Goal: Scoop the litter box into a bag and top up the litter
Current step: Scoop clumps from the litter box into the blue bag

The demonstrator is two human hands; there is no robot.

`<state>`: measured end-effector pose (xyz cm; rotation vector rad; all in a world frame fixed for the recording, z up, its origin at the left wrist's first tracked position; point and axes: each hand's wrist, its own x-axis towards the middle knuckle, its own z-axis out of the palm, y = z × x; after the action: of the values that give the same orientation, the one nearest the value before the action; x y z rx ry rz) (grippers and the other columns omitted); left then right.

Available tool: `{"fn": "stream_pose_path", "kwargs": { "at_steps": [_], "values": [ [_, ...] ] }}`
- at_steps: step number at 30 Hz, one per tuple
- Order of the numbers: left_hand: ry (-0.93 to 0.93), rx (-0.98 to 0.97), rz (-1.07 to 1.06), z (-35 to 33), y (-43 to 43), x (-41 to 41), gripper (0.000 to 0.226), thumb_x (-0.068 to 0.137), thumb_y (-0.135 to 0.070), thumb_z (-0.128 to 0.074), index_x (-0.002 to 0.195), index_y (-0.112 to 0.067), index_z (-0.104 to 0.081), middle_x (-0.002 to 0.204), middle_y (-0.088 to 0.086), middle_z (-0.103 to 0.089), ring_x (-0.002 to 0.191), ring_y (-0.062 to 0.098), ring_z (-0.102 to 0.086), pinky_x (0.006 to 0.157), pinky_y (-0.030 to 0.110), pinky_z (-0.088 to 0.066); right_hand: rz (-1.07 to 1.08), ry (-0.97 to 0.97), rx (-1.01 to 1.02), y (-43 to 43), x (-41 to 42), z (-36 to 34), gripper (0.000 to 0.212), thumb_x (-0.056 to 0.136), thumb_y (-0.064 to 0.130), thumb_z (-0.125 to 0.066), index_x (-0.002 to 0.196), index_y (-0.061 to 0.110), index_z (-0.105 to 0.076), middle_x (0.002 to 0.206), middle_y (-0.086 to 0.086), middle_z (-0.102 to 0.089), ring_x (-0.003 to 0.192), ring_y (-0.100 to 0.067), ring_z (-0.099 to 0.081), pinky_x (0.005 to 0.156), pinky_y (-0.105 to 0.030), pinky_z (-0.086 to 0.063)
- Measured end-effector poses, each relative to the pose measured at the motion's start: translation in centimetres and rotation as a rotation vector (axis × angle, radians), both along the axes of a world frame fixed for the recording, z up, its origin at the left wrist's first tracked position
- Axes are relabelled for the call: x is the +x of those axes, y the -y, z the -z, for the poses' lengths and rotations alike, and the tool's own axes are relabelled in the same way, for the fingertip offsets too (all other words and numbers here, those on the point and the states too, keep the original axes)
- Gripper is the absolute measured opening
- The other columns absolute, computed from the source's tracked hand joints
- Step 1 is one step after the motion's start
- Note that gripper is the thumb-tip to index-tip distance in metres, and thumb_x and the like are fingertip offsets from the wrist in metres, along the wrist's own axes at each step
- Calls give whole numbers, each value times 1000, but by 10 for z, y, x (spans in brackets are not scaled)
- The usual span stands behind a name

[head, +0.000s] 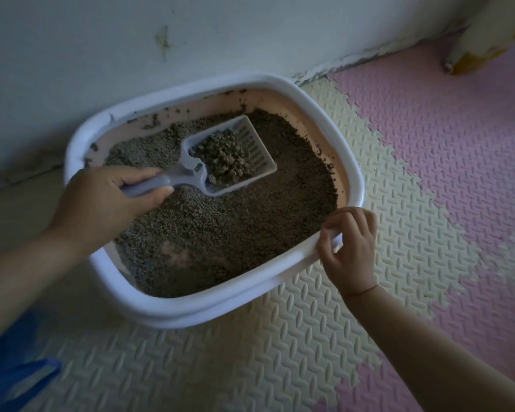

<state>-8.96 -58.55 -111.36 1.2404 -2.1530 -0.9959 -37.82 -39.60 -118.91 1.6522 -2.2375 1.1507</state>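
Note:
A white-rimmed litter box stands on the floor against the wall, filled with grey-brown litter. My left hand grips the handle of a pale slotted scoop, which is held just above the litter with a clump of litter in its bowl. My right hand holds the box's near right rim, fingers curled over it. A blue plastic bag shows at the bottom left corner, partly hidden by my left arm.
The floor is covered with cream and pink foam mats. A pale wall runs behind the box. A furniture leg or similar object stands at the top right corner.

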Motion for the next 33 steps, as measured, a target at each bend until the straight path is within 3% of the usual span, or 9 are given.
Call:
{"fn": "stream_pose_path", "kwargs": {
  "at_steps": [4, 8, 14, 18, 20, 23, 25, 29, 33],
  "values": [
    [10, -11, -19, -5, -2, 11, 27, 70, -48, -70, 97, -47, -67, 86, -35, -64, 87, -13, -59, 75, 0, -42, -2, 8, 20, -1, 1, -3, 13, 80, 17, -53, 75, 5, -58, 84, -5, -58, 90, -17, -46, 84, -30, -36],
    [69, 7, 36, -9, -6, 19, 27, 63, -56, -67, 80, -73, -56, 81, -49, -56, 85, -22, -54, 76, 9, -44, 0, 15, 31, -2, 3, -3, 14, 81, 17, -52, 77, 6, -58, 85, -4, -58, 91, -18, -47, 85, -30, -37],
    [123, 32, 70, -7, 1, 21, 20, 62, -55, -70, 77, -64, -61, 82, -47, -58, 82, -21, -54, 73, 16, -42, 13, 15, 38, -3, 4, -4, 15, 83, 19, -51, 78, 6, -58, 86, -2, -58, 94, -16, -45, 84, -32, -39],
    [180, 7, 126, -10, 17, 19, 23, 62, -57, -71, 77, -69, -59, 82, -28, -65, 80, -2, -60, 77, 29, -49, 14, 14, 46, -2, 4, -4, 15, 83, 19, -51, 78, 6, -58, 86, -3, -58, 93, -17, -45, 84, -33, -39],
    [254, -27, 186, -10, 29, 20, 25, 69, -48, -74, 88, -60, -64, 87, -21, -67, 80, 8, -62, 79, 37, -51, 13, 9, 45, -3, 4, -4, 16, 83, 18, -51, 78, 6, -59, 86, -4, -58, 92, -18, -46, 85, -31, -37],
    [454, -143, 282, -4, 47, 18, 33, 75, -45, -72, 107, -40, -68, 99, -12, -69, 84, 9, -58, 74, 30, -46, 11, 4, 44, -3, 4, -4, 15, 84, 17, -51, 78, 5, -59, 86, -4, -58, 92, -19, -46, 86, -28, -34],
    [550, -187, 355, 2, 56, 15, 39, 73, -52, -68, 109, -36, -69, 102, -12, -68, 83, 7, -56, 66, 22, -39, 10, 2, 43, -2, 4, -4, 15, 83, 17, -52, 78, 5, -59, 86, -4, -59, 92, -18, -46, 86, -25, -33],
    [639, -185, 525, 18, 65, 3, 32, 78, -49, -67, 108, -38, -70, 79, -30, -54, 72, -7, -49, 60, 17, -30, 11, -5, 38, -2, 2, -2, 17, 84, 17, -51, 78, 4, -59, 85, -5, -60, 91, -21, -48, 86, -25, -34],
    [648, -266, 668, 32, 69, -13, 28, 81, -48, -67, 107, -38, -70, 68, -32, -45, 65, -11, -43, 55, 20, -27, 11, -5, 30, 0, 3, -2, 17, 83, 16, -50, 76, 3, -58, 84, -5, -59, 92, -14, -45, 84, -31, -36]
  ]
}}
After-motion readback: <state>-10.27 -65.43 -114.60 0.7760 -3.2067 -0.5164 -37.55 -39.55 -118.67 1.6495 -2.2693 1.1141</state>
